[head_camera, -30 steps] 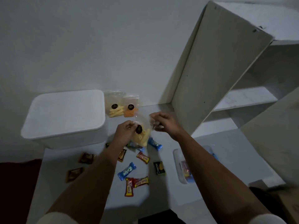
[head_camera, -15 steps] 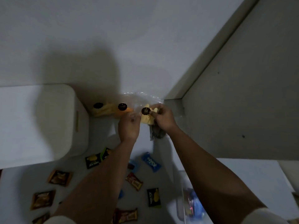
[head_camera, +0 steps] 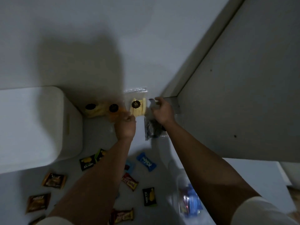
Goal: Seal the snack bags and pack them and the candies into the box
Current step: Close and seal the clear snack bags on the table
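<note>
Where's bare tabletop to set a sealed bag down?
Free: the strip between the white box and the left hand, below the snack bags; also beyond the right forearm, under the shelf panel. Crowded: candies scattered near both forearms.

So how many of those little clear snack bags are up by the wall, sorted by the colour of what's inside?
Yellow snack bags: 2
Orange snack bag: 1
Dark snack bag: 1
Total: 4
</note>
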The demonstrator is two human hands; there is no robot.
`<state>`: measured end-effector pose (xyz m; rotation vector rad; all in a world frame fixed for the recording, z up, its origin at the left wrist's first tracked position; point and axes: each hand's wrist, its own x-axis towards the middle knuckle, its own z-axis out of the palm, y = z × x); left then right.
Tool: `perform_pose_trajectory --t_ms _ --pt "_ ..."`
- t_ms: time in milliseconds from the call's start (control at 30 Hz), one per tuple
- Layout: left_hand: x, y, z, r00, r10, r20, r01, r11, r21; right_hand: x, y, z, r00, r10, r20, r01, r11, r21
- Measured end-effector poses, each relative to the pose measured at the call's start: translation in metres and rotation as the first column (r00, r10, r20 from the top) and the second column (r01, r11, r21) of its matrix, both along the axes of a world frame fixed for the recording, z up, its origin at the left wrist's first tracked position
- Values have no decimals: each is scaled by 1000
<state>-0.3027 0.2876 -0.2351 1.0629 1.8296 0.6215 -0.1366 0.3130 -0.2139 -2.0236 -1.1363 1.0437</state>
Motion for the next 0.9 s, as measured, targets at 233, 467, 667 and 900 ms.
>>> perform_pose_trajectory --t_ms 233,467,667,900 --pt "30 -44 10 897 -442 -17 442 895 56 42 -52 15 860 298 414 -68 871 -486" --pt "23 -64 9 877 -476 -62 477 879 1 36 -87 -10 931 65 360 80 924 -373" --pt "5 -70 11 901 -433 9 431 896 -105 24 -116 -22 920 -224 320 295 935 -195" --pt "-4 -73 8 890 -442 107 455 872 -181 31 -122 -40 893 -450 27 446 874 -193"
